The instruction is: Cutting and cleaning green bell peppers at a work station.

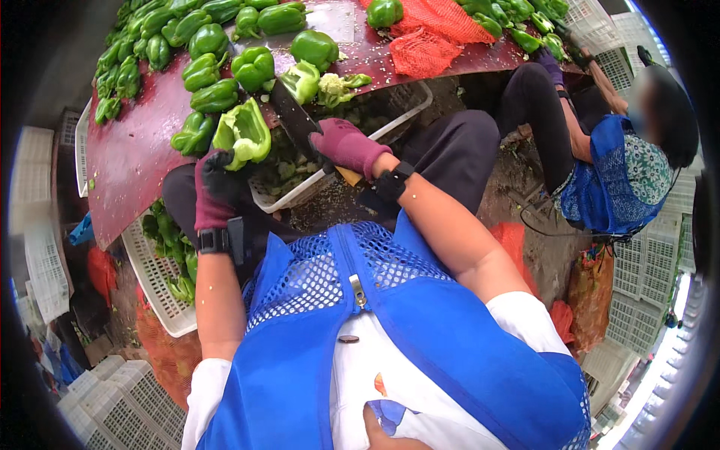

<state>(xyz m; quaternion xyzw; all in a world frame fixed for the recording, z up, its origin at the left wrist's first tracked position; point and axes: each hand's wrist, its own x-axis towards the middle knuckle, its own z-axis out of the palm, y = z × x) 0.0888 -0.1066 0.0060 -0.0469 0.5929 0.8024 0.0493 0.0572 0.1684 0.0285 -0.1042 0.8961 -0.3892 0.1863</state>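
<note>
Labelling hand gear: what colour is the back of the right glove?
Right glove: maroon on its back. Best seen in the head view.

1. knife [291, 112]: broad dark blade slanting away and leftward, handle gripped in the right hand [346, 145].
2. halved green pepper [244, 133]: glossy skin, pale hollow inside exposed, held in the left hand [214, 180], just left of the blade.

red tbl [142, 176], brn floor [551, 262], wht crates [634, 322] stacked r, bright lt [660, 390]
</note>
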